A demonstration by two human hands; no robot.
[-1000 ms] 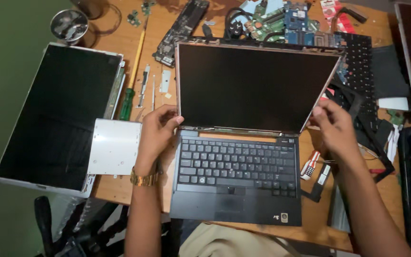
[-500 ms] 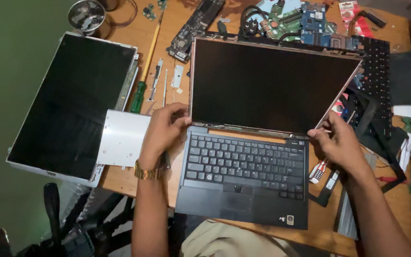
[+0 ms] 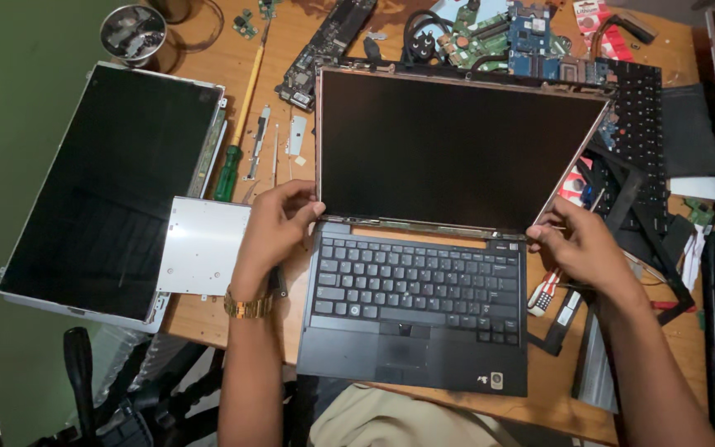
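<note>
My left grip and right grip each pinch a bottom corner of the screen, upright above the keyboard. I should press softly and evenly, never twisting.

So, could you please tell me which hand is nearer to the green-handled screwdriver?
Left. The left hand grips the laptop screen's lower left corner, just right of the green-handled screwdriver; the right hand holds the far corner.
</note>
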